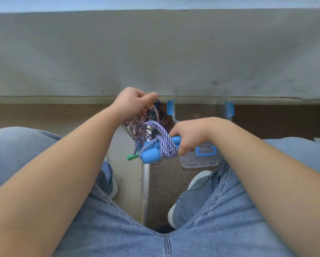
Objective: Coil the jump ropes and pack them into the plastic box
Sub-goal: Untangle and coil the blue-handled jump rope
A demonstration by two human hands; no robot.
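A blue-and-white striped jump rope point(164, 141) is wound around its two blue foam handles point(150, 154). My right hand point(188, 135) grips one end of those handles. My left hand point(135, 102) is raised above it, pinching a loose end of the rope between its fingers. Behind the bundle lies a tangle of thin purple and dark ropes point(137, 127) with a green handle point(132, 156) sticking out. The clear plastic box point(201, 162) with blue latches sits on the floor to the right, partly hidden by my right hand.
I sit with both knees in blue jeans and white shoes point(198, 179) on a speckled floor. A grey wall point(155, 52) with a pale baseboard runs straight ahead. A metal strip point(145, 191) divides the floor between my feet.
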